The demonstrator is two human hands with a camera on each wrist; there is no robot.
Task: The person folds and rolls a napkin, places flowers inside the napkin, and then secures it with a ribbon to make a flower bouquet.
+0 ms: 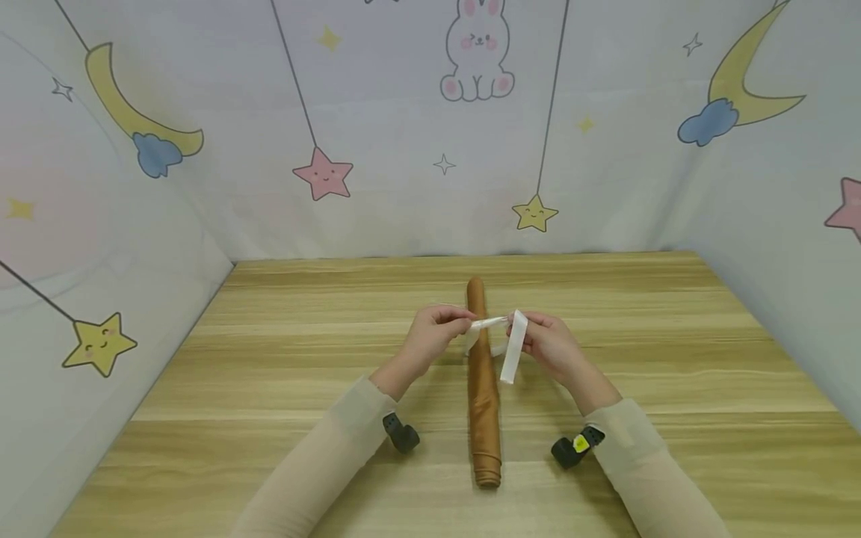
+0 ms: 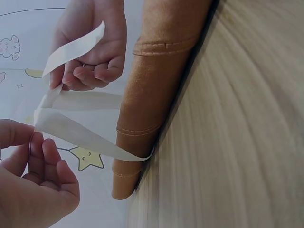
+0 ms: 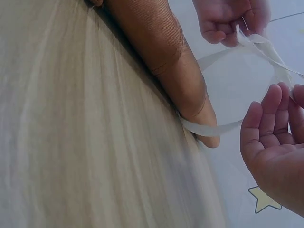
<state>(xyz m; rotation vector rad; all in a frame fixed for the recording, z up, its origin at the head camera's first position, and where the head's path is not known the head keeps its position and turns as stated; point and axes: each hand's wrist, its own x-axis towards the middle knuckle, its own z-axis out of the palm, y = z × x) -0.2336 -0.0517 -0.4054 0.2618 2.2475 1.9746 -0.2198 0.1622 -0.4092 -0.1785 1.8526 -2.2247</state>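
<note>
A rolled-up brown cloth (image 1: 484, 403) lies lengthwise on the table, its far end pointing at the back wall. White ribbon (image 1: 514, 347) passes under the roll and rises on both sides in a loose loop, its strands crossing above the cloth. On the left, my left hand (image 1: 433, 336) pinches one strand between thumb and forefinger. My right hand (image 1: 553, 345) pinches the ribbon on the other side, and a free tail hangs down in front of its fingers. In the left wrist view the ribbon loop (image 2: 85, 137) stands away from the roll (image 2: 152, 85).
The wood-grain table (image 1: 269, 373) reaches back to a white cloth backdrop (image 1: 403, 202) printed with stars, moons and a rabbit. Similar cloth walls stand at the left and right. A small black camera sits on each wrist, the left (image 1: 401, 433) and the right (image 1: 575, 447).
</note>
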